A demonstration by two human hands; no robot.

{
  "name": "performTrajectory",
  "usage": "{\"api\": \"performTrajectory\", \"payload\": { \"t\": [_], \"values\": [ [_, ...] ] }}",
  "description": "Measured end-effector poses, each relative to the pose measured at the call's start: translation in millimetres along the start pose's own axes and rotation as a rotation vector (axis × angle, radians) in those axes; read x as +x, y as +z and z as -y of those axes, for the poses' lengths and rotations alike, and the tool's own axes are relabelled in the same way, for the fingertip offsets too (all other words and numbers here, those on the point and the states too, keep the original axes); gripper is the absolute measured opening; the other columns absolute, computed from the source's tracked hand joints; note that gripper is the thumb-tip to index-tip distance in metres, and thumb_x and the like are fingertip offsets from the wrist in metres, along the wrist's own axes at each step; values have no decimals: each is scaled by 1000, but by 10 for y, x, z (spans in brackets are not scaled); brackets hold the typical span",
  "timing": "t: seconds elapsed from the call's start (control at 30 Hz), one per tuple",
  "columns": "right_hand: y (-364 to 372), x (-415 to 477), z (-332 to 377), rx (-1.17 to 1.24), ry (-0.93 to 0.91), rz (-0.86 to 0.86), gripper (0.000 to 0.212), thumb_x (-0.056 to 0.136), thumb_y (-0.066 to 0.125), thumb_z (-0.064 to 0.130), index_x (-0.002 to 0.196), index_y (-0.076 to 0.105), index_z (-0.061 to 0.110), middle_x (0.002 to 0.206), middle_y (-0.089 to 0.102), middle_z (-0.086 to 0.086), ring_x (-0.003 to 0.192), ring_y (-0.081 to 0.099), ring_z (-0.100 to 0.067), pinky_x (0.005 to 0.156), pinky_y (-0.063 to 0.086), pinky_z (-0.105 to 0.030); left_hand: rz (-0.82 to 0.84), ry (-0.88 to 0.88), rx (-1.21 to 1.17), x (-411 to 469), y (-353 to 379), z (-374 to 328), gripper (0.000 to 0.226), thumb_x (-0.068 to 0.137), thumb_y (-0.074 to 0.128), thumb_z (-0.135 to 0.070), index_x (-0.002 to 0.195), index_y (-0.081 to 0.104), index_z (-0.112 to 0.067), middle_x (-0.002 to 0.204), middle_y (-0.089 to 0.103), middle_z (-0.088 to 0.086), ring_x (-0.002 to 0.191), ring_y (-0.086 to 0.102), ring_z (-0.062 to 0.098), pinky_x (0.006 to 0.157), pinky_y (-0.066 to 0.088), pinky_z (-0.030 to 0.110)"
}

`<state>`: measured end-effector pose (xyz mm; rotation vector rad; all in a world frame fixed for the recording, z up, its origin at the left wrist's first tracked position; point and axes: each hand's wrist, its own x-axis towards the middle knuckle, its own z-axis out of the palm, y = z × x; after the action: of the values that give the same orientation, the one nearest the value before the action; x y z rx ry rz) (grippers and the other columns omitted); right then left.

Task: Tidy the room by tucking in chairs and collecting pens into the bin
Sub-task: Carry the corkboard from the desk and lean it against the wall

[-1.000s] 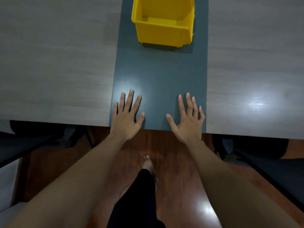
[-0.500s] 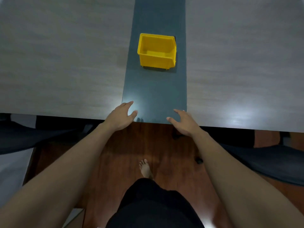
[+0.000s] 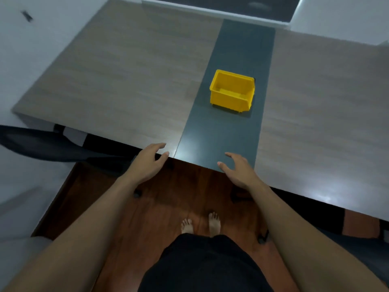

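Observation:
A yellow plastic bin [image 3: 232,91] stands on the dark grey centre strip of a long wood-grain table [image 3: 126,81]; nothing shows inside it. My left hand [image 3: 148,160] hovers at the table's near edge, fingers loosely apart and holding nothing. My right hand [image 3: 236,168] is over the near end of the grey strip, also open with nothing in it. A dark chair [image 3: 42,144] is tucked partly under the table at the left, and another dark chair [image 3: 357,234] sits low at the right. No pen is in view.
I stand barefoot on a reddish wooden floor [image 3: 168,197] in front of the table. A pale wall lies to the left, and a dark panel [image 3: 221,3] runs along the table's far end.
My hands lifted off the table and pulled back to its edge. The view has drawn away and turned, so the bin looks smaller and farther off.

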<state>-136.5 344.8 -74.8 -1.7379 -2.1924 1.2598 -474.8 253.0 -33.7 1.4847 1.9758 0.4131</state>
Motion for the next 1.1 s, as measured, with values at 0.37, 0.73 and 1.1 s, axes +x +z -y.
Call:
{"api": "performTrajectory", "payload": {
  "t": [0.37,0.73,1.1],
  "values": [
    [527,392,695,-38,-278,186,67,100,62,58,154,51,20,159,51,-2,150,40,-24,124,33,-41,-337,-284,-140,-1117,-91,241,56,110,50,-53,158,52,-24,157,57,-5,144,54,15,112,42,29],
    [1435,163,1835,-156,-484,513,74,98,59,68,158,45,28,161,49,3,149,44,-21,120,40,-40,-691,-609,-406,-2740,-17,1035,51,108,57,-47,155,56,-26,153,60,-7,138,58,12,111,43,28],
    [3142,-752,3661,-163,-609,710,68,97,62,66,154,52,29,150,59,7,139,55,-12,116,46,-37,-1007,-738,-883,-4420,-267,2249,50,107,60,-49,155,56,-32,151,61,-18,139,55,0,120,43,32]
  ]
}}
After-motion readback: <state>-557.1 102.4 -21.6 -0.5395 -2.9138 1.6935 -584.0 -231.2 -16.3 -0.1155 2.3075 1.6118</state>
